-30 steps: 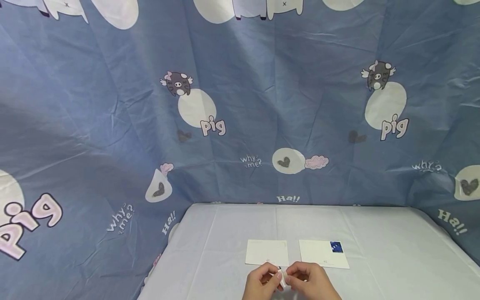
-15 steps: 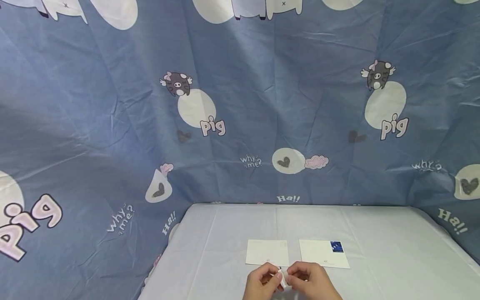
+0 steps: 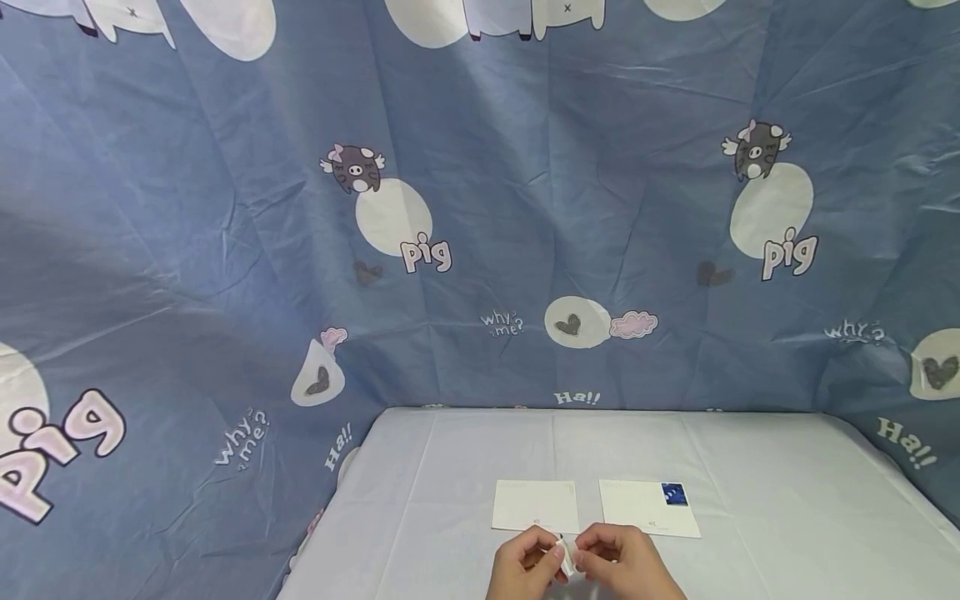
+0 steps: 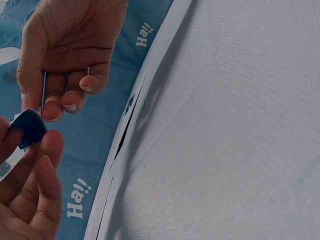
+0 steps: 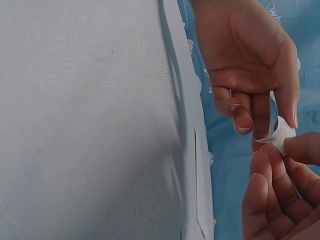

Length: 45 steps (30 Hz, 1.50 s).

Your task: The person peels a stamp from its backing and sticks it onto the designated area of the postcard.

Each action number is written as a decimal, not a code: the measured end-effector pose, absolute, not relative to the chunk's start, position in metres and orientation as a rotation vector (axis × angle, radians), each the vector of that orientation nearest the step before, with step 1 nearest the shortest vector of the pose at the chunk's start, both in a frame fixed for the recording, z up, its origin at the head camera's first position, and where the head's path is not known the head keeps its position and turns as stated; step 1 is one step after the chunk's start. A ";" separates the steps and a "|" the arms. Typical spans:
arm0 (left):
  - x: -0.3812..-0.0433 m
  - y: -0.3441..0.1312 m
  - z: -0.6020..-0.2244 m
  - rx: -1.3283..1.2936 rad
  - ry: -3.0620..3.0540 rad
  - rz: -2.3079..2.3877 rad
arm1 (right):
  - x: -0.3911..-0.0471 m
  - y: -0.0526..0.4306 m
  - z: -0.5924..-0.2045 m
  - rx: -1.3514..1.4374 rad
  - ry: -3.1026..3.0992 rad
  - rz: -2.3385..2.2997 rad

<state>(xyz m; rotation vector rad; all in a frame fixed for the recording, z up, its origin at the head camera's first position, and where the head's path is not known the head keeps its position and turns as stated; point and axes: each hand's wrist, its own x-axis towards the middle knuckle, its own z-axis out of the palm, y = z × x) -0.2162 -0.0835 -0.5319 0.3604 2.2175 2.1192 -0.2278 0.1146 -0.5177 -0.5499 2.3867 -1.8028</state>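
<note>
A small stamp is between my two hands, low in the middle of the head view. One face is blue, as the stamp shows in the left wrist view; its white, curled back faces the right wrist camera. My left hand pinches it between thumb and bent fingers. From the other side, my right hand has thumb and fingertips on its edge. Just beyond lie two white cards side by side: a left card and a right card, the latter bearing a blue stamp at its upper right corner.
A pale cloth covers the table. Something shiny and clear shows partly below my hands at the frame's edge. Blue patterned curtains hang behind the table and to its sides.
Both hands stay almost in place at the stamp. The white piece shows slightly wider between the fingers, and the cards have not moved.
</note>
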 end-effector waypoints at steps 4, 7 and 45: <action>-0.216 -0.084 -0.533 0.359 2.221 2.116 | -0.228 0.115 -0.517 -0.565 2.383 -1.805; -0.216 -0.084 -0.533 0.356 2.222 2.115 | -0.228 0.116 -0.518 -0.561 2.381 -1.803; -0.216 -0.081 -0.533 0.305 2.254 2.171 | -0.231 0.119 -0.515 -0.438 2.416 -1.827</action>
